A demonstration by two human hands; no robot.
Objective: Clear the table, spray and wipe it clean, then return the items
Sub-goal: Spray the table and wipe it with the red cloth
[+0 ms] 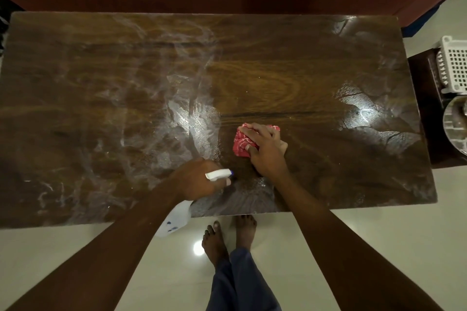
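We press our right hand (265,148) flat on the soft red cloth (243,142); our left hand (199,179) grips the light spray bottle (177,217) by its neck.

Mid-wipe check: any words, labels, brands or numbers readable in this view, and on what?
None can be read.
Translucent white plastic spray bottle in the left hand: blue marks on its body, too blurred to read.
Red-and-white patterned cloth under the right hand, dark wooden table, white perforated plastic basket: no lettering visible.
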